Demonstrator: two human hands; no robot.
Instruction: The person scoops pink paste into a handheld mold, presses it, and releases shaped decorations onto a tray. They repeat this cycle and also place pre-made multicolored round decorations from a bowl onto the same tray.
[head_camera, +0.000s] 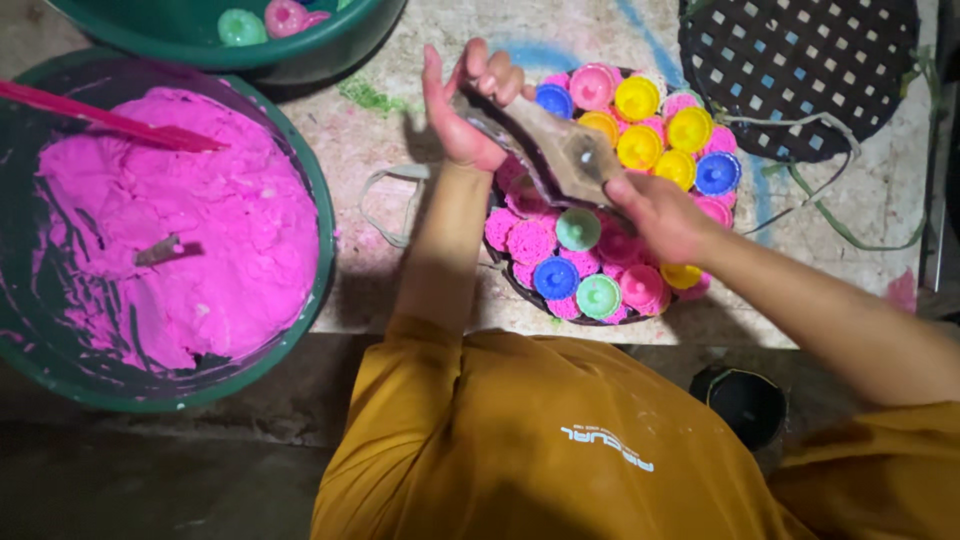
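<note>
Two bare hands work above a round tray (520, 290) packed with small cup moulds (636, 98) in yellow, blue, pink and green, some turned over to show pink ridged cakes (532, 240); the left hand (462, 100) is raised with fingers curled around the upper end of a flat, worn brown tool (560, 150), and the right hand (660, 215) grips its lower end, so the tool slants across the tray's middle, just above a green mould (578, 228); to the left sits a large green tub (318, 225) of bright pink paste (190, 220) with a pink spatula (110, 120) resting in it; judging from this, the tool wants a firm two-handed grip and a steady, level pass, so neighbouring moulds are not knocked out of place.
</note>
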